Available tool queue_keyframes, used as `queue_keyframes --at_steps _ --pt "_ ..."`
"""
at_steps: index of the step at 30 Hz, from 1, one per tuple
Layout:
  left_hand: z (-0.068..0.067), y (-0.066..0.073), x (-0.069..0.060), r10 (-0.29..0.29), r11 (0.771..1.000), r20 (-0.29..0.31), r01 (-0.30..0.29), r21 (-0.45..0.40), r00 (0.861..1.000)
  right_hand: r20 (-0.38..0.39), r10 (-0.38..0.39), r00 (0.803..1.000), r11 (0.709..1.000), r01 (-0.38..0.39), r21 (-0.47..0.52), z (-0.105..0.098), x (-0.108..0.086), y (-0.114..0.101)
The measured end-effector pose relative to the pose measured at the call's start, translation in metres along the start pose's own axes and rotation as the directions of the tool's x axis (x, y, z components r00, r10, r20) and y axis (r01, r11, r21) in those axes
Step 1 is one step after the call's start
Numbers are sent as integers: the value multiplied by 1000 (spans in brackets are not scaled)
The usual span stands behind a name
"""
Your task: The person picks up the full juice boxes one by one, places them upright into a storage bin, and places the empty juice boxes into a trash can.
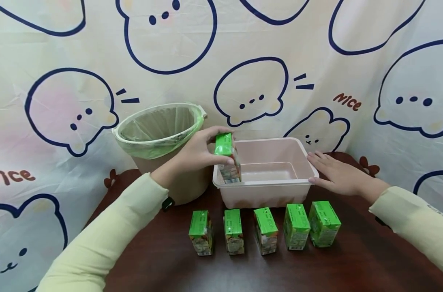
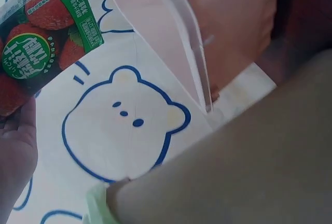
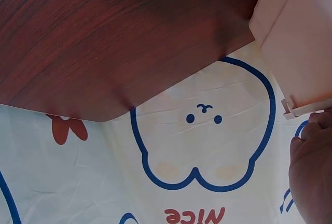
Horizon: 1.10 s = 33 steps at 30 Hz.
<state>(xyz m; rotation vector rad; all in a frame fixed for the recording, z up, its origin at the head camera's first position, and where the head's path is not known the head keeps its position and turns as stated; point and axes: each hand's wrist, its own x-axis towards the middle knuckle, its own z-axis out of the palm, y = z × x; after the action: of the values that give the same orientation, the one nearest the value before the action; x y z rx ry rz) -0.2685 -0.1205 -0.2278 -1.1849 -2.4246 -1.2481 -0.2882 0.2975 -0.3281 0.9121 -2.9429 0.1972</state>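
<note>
Left hand [image 1: 196,152], half closed, grips juice carton [image 1: 229,162] at frame centre; right hand [image 1: 334,173], fingers straight, touches tub [image 1: 265,195]. Carton prob. light, smooth, a bit soft: hold sides w/o squeezing.

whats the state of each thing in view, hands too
Tub: upright, open-topped
Left hand: gripping one juice box
Gripped juice box: raised at tub's left end
Right hand: touching tub's right rim
Five other boxes: standing in a row
Bin: open, bag-lined

Pale yellow sleeves [image 1: 112,231], grey lettering [image 1: 439,211] on the right, black wrist piece [image 1: 167,203]
</note>
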Motion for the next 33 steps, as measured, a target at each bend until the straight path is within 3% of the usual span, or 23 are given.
queue_keyframes --at_steps 13,21,27,33 --pt "44 -13 57 -53 999 66 54 -8 996 -6 7 1000 1000 -7 0 4 -1 2" --pt "69 -24 75 -56 998 106 53 33 993 -24 2 1000 1000 -2 -5 6 1 5" --pt "88 -29 86 -113 993 189 105 51 976 -15 6 1000 1000 -6 -13 4 1 4" --pt "104 -35 94 -143 990 214 136 48 966 -11 4 1000 1000 -5 -15 2 2 3"
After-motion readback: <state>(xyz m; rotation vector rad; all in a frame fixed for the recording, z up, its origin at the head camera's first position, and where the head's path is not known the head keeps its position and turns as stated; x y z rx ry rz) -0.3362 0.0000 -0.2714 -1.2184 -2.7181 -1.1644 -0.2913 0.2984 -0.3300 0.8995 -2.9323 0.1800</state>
